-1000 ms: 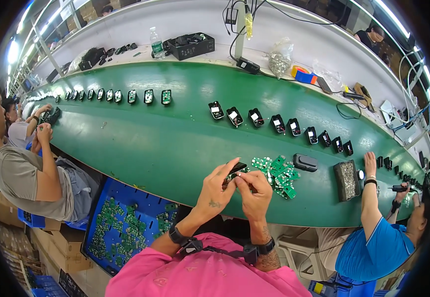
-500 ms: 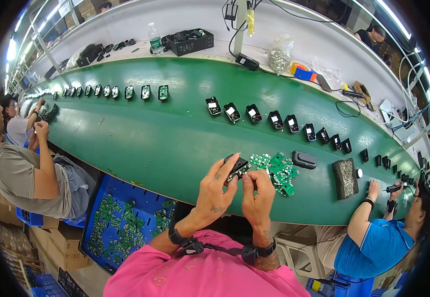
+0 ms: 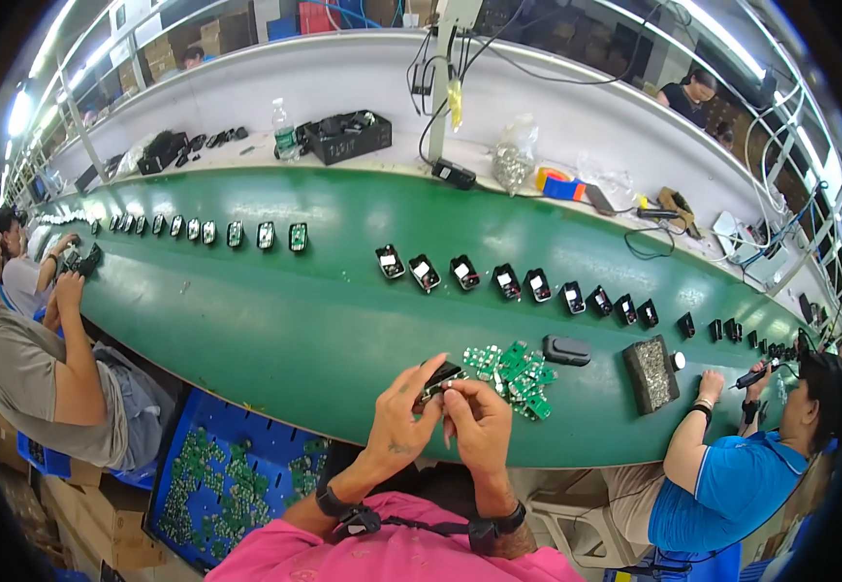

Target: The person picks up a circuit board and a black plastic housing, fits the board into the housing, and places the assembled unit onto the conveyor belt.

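My left hand [image 3: 403, 415] is closed around a small black plastic housing [image 3: 448, 371], held tilted above the front edge of the green bench. Part of a green circuit board shows at its edge. The fingers of my right hand [image 3: 480, 427] pinch together against the near side of the housing; whatever lies between them is too small to make out. Just beyond my right hand lies a loose pile of green circuit boards [image 3: 516, 380]. A closed black case [image 3: 567, 350] rests to the right of that pile.
Open black housings [image 3: 462, 273] run in a row across the green bench [image 3: 275, 330]; others with green boards [image 3: 266, 236] stand far left. A rough block [image 3: 651, 376] sits at right. A blue bin [image 3: 171, 485] of boards is lower left. Co-workers sit on both sides.
My right fingertips have come up against the housing, which is now more covered by my hands. The whole view has tilted upward, so the bench appears lower.
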Tool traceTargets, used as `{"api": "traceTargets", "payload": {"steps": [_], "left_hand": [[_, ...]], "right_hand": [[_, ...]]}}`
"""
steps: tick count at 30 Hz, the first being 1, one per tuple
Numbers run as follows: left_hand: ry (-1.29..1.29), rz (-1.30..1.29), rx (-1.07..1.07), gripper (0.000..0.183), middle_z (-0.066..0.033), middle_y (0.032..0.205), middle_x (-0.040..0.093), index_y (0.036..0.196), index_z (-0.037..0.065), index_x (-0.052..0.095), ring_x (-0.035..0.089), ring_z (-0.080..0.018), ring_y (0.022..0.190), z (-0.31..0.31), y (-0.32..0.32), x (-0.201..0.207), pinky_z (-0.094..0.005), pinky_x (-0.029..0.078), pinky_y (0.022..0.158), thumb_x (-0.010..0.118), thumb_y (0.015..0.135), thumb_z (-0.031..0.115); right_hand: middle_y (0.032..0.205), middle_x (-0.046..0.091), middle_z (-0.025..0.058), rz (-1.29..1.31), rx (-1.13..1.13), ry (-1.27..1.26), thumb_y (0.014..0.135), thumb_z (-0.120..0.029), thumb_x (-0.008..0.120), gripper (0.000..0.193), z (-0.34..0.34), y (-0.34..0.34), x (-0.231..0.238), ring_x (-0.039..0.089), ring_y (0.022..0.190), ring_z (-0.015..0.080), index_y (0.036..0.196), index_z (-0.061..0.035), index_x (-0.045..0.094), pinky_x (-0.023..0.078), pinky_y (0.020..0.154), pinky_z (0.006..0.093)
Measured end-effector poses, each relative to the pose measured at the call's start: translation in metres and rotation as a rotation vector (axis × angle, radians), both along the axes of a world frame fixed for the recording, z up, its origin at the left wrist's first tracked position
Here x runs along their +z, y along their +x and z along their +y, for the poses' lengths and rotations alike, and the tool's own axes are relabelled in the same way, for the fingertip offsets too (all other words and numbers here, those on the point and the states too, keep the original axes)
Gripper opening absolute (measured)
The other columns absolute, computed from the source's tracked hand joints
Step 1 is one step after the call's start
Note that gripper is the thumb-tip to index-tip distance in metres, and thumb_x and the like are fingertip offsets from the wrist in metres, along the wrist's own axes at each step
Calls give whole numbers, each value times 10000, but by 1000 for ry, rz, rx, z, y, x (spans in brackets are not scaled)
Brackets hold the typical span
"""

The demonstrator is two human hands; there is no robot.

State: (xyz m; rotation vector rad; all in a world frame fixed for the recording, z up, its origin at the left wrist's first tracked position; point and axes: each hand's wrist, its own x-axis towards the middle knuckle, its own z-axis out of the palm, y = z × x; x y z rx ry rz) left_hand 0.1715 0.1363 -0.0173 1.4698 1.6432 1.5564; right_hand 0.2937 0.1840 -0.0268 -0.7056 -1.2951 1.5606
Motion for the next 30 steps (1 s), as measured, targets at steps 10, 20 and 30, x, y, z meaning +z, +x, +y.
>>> {"api": "traceTargets", "payload": {"steps": [10, 20, 30], "left_hand": [[-13, 22, 5, 495, -137, 1171, 636, 1388, 57, 558, 654, -155, 908, 2, 2, 6, -267, 554, 740, 602, 901, -18], [51, -23, 17, 501, -110, 1120, 631, 1382, 51, 565, 615, -116, 835, 0, 8, 13, -244, 514, 673, 617, 890, -26], [103, 52, 53, 521, -142, 1163, 623, 1389, 63, 562, 636, -156, 851, 0, 5, 13, -260, 532, 683, 621, 881, -33]], "right_hand": [[749, 589, 29, 137, 82, -162, 1026, -112, 542, 124, 2, 2, 4, 515, 510, 73, 1011, 3, 585, 396, 431, 212], [745, 639, 35, -15, -110, -35, 989, -89, 604, 98, -5, 5, 5, 558, 511, 66, 974, 7, 614, 429, 431, 215], [738, 658, 114, -560, -289, 788, 916, -30, 656, 49, 4, 11, 14, 646, 574, 220, 950, -1, 638, 485, 526, 334]]}}
